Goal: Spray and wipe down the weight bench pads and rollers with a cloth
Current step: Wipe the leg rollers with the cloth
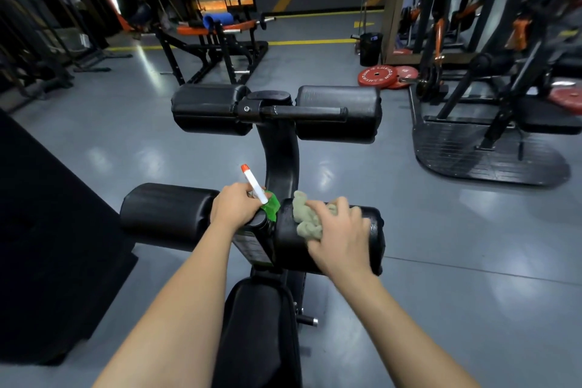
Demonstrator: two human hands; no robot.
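The right hand (338, 236), fingers spread, presses a bunched grey-green cloth (310, 222) onto the near right roller (288, 238) low in mid-frame, while the left hand (234, 208) just beside it grips a spray bottle (255, 238), its orange-tipped nozzle angled up-left toward the far rollers (211, 109).

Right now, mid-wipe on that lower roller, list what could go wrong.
1. The right hand presses a bunched cloth on the right lower roller; if that roller turns, the hand may slip off.
2. The left hand grips the spray bottle with its nozzle aimed away over the shiny floor; a stray squeeze could leave a slick patch.
3. The cloth covers only a small patch, so spots may be missed.
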